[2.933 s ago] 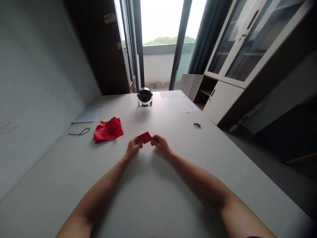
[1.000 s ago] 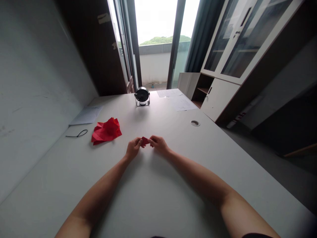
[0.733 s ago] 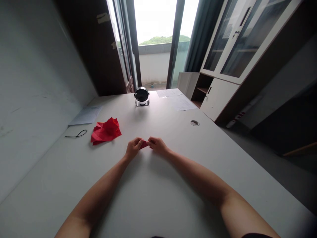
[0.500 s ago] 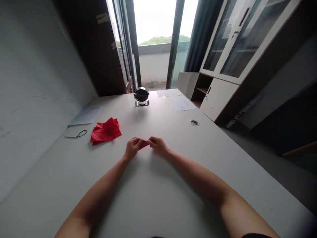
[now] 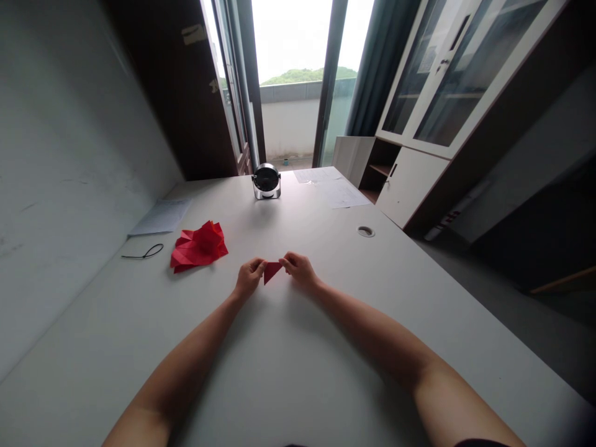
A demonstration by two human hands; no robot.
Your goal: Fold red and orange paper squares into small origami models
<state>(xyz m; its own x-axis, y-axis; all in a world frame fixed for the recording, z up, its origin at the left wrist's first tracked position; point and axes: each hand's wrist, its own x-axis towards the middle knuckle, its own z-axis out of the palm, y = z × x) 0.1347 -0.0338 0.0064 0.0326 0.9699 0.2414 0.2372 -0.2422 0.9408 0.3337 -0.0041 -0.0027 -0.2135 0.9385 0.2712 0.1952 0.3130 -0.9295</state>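
A small dark-red folded paper triangle (image 5: 272,270) is stretched between my two hands, just above the white table (image 5: 298,360). My left hand (image 5: 250,275) pinches its left corner between thumb and fingers. At the right corner, my right hand (image 5: 298,268) has its thumb and forefinger closed on the paper. One point of the triangle hangs down toward me on the left side. Off to the left lies a loose pile of creased red paper sheets (image 5: 199,247), apart from both hands.
A black loop of cable (image 5: 148,252) and a pale sheet (image 5: 161,217) lie by the left wall. A round black device on a silver stand (image 5: 267,182) stands at the far edge. Papers (image 5: 344,194) and a cable hole (image 5: 365,231) are on the right. An open cabinet door (image 5: 351,158) stands beyond.
My hands have moved slightly apart, the right one a little up. The paper triangle has turned and more of it shows between the fingers.
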